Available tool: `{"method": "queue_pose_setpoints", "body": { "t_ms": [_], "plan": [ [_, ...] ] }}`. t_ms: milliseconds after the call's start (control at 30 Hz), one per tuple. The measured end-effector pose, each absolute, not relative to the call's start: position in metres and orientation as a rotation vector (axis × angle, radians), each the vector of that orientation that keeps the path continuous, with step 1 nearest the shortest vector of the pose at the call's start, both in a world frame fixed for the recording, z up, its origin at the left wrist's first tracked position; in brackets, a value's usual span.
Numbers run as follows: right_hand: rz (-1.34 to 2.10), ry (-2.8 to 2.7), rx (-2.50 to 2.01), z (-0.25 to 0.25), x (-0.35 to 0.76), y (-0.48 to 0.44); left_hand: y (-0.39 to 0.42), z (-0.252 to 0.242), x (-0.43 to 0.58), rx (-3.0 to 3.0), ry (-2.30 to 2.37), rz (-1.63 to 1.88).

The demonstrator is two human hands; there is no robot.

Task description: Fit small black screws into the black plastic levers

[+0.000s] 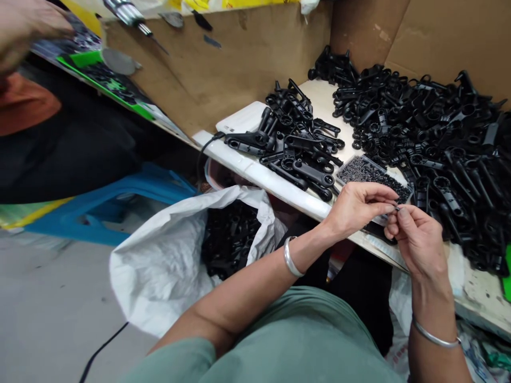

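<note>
My left hand and my right hand meet fingertip to fingertip over the table's front edge. Between their pinched thumbs and forefingers is a tiny dark part, too small to identify. Just behind the fingers sits a clear shallow tray full of small black pieces. To the right of my hands spreads a large heap of black plastic arm-like parts with ring-shaped ends. A smaller pile of similar black parts lies left of the tray.
Cardboard walls bound the table. A power screwdriver hangs at upper left. Below the edge, an open white sack holds black parts. Another person's hand is at far left, near a blue stool and a green tray.
</note>
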State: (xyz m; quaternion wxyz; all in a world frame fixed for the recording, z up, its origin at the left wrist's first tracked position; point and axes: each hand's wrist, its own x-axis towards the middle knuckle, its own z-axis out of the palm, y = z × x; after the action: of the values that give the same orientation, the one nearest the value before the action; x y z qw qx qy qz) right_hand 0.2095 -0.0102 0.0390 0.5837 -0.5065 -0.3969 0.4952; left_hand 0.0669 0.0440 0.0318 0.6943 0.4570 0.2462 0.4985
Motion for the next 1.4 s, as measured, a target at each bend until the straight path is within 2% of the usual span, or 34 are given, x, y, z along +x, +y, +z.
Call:
{"method": "queue_pose_setpoints", "body": {
  "t_ms": [500,1133,1400],
  "plan": [
    [1.338,-0.879,-1.174,0.0378,0.2114,-0.0112,0.0429,0.0291,0.0650,1.010,0.568,1.100],
    [1.361,-0.908,-1.200,0.0340,0.2131,-0.0130,0.0407,0.0266,0.0628,1.011,0.587,1.051],
    [1.256,-0.950,-1.248,0.0347,0.2104,-0.0149,0.0396,0.0233,0.0627,0.972,0.587,1.060]
  ]
}}
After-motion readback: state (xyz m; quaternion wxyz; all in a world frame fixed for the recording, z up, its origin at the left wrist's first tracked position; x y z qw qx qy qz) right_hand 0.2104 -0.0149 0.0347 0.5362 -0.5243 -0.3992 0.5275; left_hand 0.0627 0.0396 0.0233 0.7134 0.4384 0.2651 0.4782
